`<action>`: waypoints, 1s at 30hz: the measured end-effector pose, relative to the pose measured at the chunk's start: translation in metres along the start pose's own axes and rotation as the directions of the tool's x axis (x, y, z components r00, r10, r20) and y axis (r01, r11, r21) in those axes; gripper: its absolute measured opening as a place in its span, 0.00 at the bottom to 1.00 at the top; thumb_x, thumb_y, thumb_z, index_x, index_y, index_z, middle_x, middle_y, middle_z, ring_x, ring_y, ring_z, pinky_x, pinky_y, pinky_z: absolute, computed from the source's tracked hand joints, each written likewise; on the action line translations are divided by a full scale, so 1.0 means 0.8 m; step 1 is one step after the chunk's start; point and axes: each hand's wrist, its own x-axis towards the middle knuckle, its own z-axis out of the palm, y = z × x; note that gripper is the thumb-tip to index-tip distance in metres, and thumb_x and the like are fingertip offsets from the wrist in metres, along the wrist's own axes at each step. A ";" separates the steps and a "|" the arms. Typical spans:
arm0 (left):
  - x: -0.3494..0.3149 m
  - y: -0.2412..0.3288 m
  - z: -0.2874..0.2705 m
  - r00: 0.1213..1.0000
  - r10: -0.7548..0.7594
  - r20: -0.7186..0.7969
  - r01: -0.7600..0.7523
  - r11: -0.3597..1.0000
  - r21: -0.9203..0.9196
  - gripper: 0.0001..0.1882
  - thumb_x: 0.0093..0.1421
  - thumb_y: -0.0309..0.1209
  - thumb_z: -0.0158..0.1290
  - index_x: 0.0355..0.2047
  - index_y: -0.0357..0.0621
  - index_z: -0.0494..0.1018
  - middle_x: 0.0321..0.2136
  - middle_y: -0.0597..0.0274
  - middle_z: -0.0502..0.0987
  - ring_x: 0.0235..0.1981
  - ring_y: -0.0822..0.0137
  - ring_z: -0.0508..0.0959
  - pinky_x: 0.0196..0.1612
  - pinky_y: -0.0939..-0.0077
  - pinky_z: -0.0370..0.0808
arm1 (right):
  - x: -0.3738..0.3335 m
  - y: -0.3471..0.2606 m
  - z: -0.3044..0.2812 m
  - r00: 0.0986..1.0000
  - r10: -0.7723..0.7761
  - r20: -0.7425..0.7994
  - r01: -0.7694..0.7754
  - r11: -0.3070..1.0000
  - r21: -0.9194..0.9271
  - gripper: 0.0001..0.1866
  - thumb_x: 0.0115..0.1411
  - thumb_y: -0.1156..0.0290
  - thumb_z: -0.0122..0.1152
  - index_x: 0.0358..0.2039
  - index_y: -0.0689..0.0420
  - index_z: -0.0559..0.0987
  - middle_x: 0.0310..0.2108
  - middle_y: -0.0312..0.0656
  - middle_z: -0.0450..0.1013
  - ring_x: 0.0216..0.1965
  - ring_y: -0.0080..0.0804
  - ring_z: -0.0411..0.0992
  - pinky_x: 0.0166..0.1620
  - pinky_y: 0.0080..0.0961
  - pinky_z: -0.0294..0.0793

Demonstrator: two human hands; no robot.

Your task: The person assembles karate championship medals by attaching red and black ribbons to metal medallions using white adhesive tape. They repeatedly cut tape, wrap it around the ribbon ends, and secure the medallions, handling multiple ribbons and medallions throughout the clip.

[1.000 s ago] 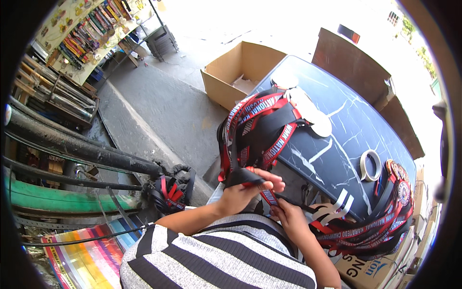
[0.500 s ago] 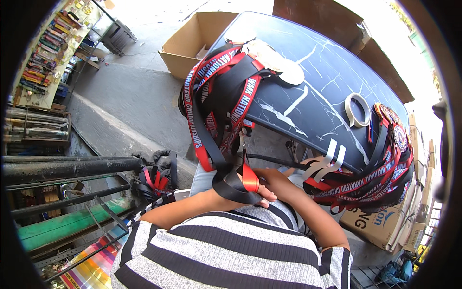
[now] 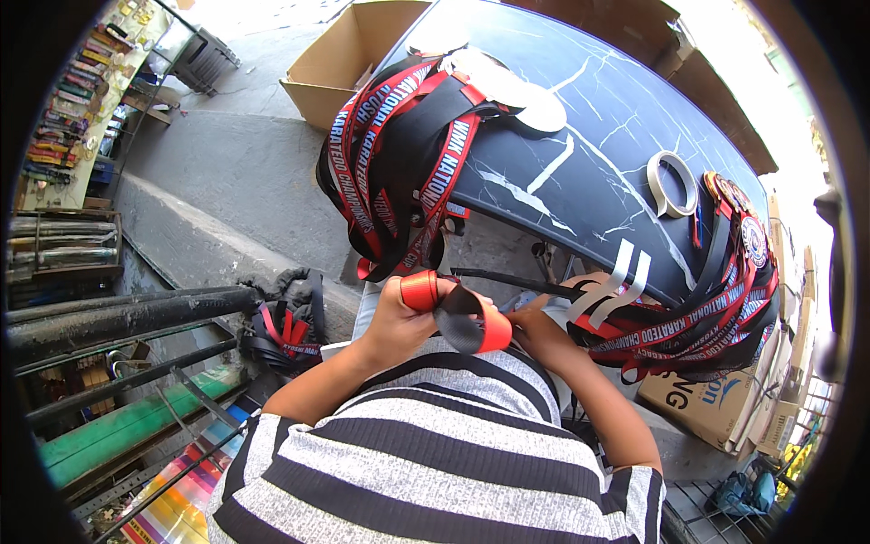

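My left hand (image 3: 397,319) is closed on a red-and-black medal ribbon (image 3: 495,330), which curls in a loose loop in front of my striped top. At the loop's other side, my right hand (image 3: 541,337) has its fingers closed at the ribbon's edge; the fingertips are partly hidden. Beyond my left hand, a thick bunch of printed red-and-black lanyards (image 3: 443,172) hangs over the table's edge. Their round medals (image 3: 544,111) lie on the dark marble-patterned table (image 3: 535,54). To the right of my right hand hangs a second bunch of lanyards (image 3: 693,337) with medals (image 3: 753,238).
A tape roll (image 3: 655,184) stands on the table, and white strips (image 3: 614,283) stick out from its near edge. Open cardboard box (image 3: 322,77) behind left; printed carton (image 3: 702,408) at right. Metal bars (image 3: 136,317) and more ribbons (image 3: 283,337) are on the left.
My left hand has lifted and turned, now gripping the ribbon near the hanging bunch. The ribbon, earlier draped over that hand, now curls between both hands. The view has shifted slightly.
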 end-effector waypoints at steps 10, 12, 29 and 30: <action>0.014 0.011 0.005 0.981 0.017 -0.191 -0.016 1.000 0.004 0.10 0.64 0.29 0.59 0.40 0.34 0.79 0.39 0.54 0.83 0.39 0.70 0.81 0.44 0.76 0.78 | -0.025 -0.060 -0.025 0.982 -0.179 -0.057 0.184 0.856 0.482 0.15 0.70 0.65 0.52 0.48 0.63 0.78 0.39 0.46 0.78 0.43 0.30 0.75 0.49 0.29 0.71; 0.016 0.014 0.000 0.982 0.031 -0.188 0.003 0.984 0.180 0.07 0.59 0.27 0.64 0.35 0.37 0.78 0.33 0.62 0.81 0.34 0.76 0.78 0.39 0.80 0.75 | -0.027 -0.063 -0.029 0.985 -0.159 -0.067 0.171 0.865 0.471 0.15 0.70 0.64 0.53 0.47 0.63 0.78 0.38 0.45 0.78 0.43 0.28 0.75 0.49 0.28 0.71; 0.012 0.025 -0.015 0.694 -0.266 0.669 0.435 0.895 -0.096 0.18 0.61 0.40 0.62 0.41 0.36 0.77 0.30 0.70 0.76 0.33 0.77 0.73 0.42 0.81 0.68 | -0.024 -0.170 -0.098 0.721 -0.661 -0.208 0.685 0.726 0.068 0.06 0.62 0.74 0.51 0.37 0.59 0.75 0.34 0.44 0.70 0.39 0.42 0.68 0.46 0.37 0.65; 0.013 0.025 -0.016 0.664 -0.278 0.695 0.475 0.873 -0.105 0.20 0.63 0.43 0.59 0.42 0.35 0.77 0.29 0.70 0.75 0.32 0.78 0.72 0.41 0.82 0.67 | -0.021 -0.174 -0.104 0.754 -0.620 -0.215 0.630 0.776 -0.028 0.07 0.60 0.75 0.50 0.38 0.59 0.75 0.35 0.45 0.70 0.41 0.44 0.68 0.47 0.39 0.65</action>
